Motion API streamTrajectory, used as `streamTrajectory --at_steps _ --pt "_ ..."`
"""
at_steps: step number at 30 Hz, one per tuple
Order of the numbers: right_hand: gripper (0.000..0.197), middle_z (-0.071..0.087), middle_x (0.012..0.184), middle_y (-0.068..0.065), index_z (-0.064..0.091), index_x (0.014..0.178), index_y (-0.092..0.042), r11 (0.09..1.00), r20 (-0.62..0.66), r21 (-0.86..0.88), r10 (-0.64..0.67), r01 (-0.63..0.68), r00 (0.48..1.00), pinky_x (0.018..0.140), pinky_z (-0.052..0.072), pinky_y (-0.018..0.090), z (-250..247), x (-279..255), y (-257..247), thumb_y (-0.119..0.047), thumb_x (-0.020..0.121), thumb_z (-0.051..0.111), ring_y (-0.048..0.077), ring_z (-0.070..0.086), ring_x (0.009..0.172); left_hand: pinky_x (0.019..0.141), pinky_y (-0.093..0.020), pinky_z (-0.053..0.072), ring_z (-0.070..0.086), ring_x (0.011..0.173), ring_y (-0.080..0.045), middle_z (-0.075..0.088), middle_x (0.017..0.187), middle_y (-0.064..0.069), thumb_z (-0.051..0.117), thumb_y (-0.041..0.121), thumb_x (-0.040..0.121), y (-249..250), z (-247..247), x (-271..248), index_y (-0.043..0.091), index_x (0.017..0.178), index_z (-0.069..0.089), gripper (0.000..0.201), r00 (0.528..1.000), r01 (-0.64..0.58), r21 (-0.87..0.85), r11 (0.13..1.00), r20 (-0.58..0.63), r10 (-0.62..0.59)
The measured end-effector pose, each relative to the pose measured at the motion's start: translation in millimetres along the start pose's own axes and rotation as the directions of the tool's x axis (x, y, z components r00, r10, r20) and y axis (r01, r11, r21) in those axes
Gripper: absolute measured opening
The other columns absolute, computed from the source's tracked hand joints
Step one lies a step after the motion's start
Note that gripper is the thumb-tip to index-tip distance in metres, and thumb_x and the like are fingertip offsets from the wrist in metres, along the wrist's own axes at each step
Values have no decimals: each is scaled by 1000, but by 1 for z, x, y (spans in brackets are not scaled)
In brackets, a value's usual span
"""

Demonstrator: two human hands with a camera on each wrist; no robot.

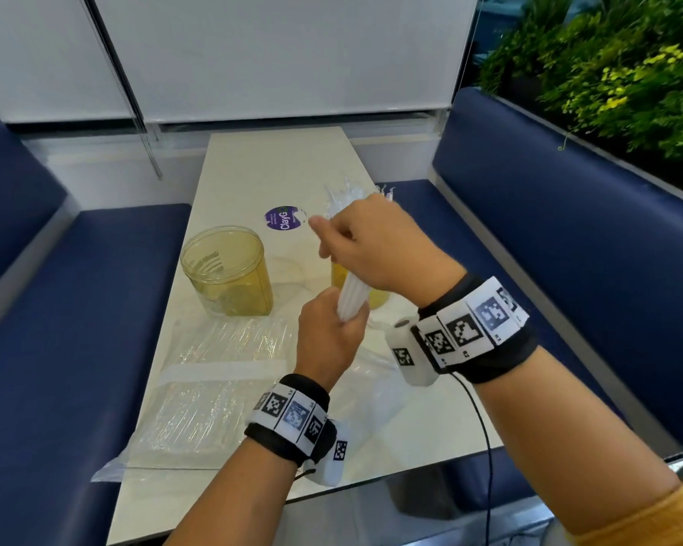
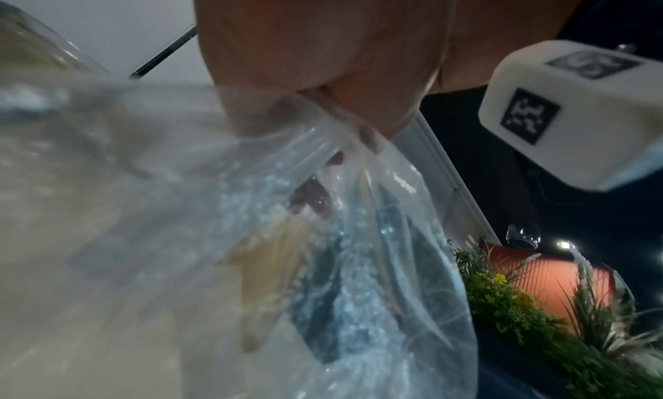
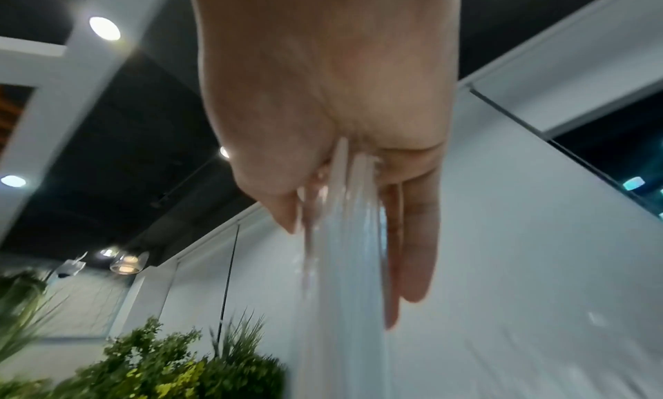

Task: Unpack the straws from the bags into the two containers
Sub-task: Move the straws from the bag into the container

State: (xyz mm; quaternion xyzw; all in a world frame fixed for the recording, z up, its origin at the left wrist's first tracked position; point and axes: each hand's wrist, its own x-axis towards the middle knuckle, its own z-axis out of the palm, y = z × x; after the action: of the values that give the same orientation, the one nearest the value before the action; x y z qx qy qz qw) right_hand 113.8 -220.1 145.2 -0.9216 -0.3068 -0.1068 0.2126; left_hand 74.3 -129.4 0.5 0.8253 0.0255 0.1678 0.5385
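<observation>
A bundle of white straws [image 1: 353, 295] stands tilted above the table between my hands. My left hand [image 1: 330, 336] grips its lower end together with the mouth of a clear bag [image 1: 375, 388], which hangs below the fist [image 2: 323, 50] as crinkled film [image 2: 358, 263]. My right hand [image 1: 375, 246] pinches the upper part of the straws [image 3: 344, 235] between thumb and long fingers [image 3: 416, 249]. One yellow see-through container [image 1: 253, 285] stands left of the hands. A second container [image 1: 379, 299] is mostly hidden behind them.
A clear bag of wrapped straws [image 1: 213, 388] lies on the near left of the pale table [image 1: 277, 159]. A purple round sticker [image 1: 284, 218] sits mid-table. Blue bench seats [image 1: 75, 309] flank both sides, with plants [image 1: 627, 72] at the far right.
</observation>
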Motion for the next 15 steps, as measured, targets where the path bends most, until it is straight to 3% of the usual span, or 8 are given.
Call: streamTrajectory --at_steps 2,4,6,8,10,12,13,15 --pt "54 71 64 -2 77 73 -16 972 62 233 17 -31 998 72 56 30 20 -4 0 -45 103 43 11 68 60 56 -54 53 66 60 -31 67 62 -9 60 41 80 3 -4 3 10 72 61 33 999 33 -10 999 0 -33" --pt "43 72 64 -2 77 80 -14 896 35 440 49 -60 998 75 58 30 38 -7 0 -42 100 53 8 70 62 59 -52 55 67 61 -29 70 63 -8 57 44 74 4 -7 3 7 72 63 38 998 63 -20 998 6 -63" --pt "28 73 71 4 73 98 -12 716 -61 695 153 -69 986 77 60 34 49 -8 0 -39 94 64 14 73 69 59 -54 55 68 62 -30 70 65 -10 60 46 76 1 -9 2 7 74 63 39 997 70 -75 995 -6 -71" --pt "38 75 82 8 63 113 -16 533 -54 840 267 -101 962 81 60 37 57 -11 3 -38 84 76 19 74 79 57 -54 56 70 63 -29 71 68 -9 64 36 83 -1 -11 3 9 79 64 28 998 50 -118 992 -16 -53" --pt "38 75 86 7 65 109 -17 553 14 814 293 -181 956 81 60 37 72 -16 4 -38 81 80 17 73 82 57 -42 58 70 69 -23 71 75 -1 61 23 88 1 -14 8 15 88 63 8 1000 2 -95 995 -23 -4" --pt "23 76 82 3 74 88 -14 673 38 711 251 -203 967 82 59 44 85 -19 3 -37 89 71 18 73 80 57 -18 51 68 76 -16 67 80 7 58 15 95 2 -15 13 21 98 62 7 999 -4 -83 997 -44 0" --pt "31 76 80 2 74 77 -14 691 55 692 235 -207 970 83 58 45 88 -19 2 -38 94 64 19 73 79 56 -11 47 68 78 -16 67 80 8 58 13 97 0 -14 13 18 98 63 8 998 17 -112 994 -50 -22" --pt "47 76 73 4 71 66 -13 658 88 722 217 -212 972 84 57 41 83 -14 -3 -40 100 53 23 73 75 56 -10 47 70 77 -25 68 77 6 61 10 96 -2 -14 11 7 100 65 7 998 37 -203 978 -48 -47"
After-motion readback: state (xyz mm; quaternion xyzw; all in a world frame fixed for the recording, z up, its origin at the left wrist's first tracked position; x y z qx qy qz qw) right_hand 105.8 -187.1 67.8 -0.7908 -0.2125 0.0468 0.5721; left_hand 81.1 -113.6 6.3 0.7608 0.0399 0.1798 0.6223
